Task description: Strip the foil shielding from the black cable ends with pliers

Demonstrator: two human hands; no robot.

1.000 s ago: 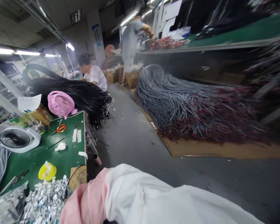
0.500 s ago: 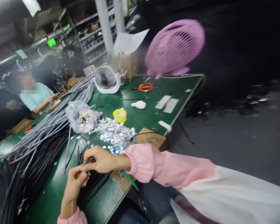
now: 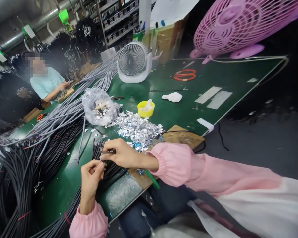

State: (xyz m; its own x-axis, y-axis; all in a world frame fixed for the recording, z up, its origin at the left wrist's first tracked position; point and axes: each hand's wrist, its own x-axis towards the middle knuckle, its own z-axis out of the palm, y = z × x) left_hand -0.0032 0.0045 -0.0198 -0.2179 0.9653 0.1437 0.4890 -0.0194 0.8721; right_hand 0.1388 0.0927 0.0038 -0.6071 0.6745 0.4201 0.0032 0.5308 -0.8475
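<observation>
My left hand (image 3: 91, 175) is closed, thumb and fingers pinched together; what lies between the tips is too small to tell. Just above it, almost touching, my right hand (image 3: 123, 153) is closed round a small dark thing (image 3: 111, 151), mostly hidden by the fingers. Both hands hover over a bundle of black cables (image 3: 111, 172) whose stripped ends fan out behind the fingers. A heap of silver foil scraps (image 3: 136, 127), mixed with blue bits, lies just beyond my right hand.
Grey cables (image 3: 69, 105) and more black cables (image 3: 17, 178) cover the left side. Past the foil stand a plastic bag (image 3: 99, 105), a yellow cup (image 3: 146, 109), a white fan (image 3: 134, 62) and orange-handled scissors (image 3: 185, 75). A pink fan (image 3: 228, 29) is behind. A co-worker (image 3: 48, 82) sits across.
The view has shifted, so the table and its things appear larger and most sit further right in the picture. Both hands stay close together, pinched in much the same pose.
</observation>
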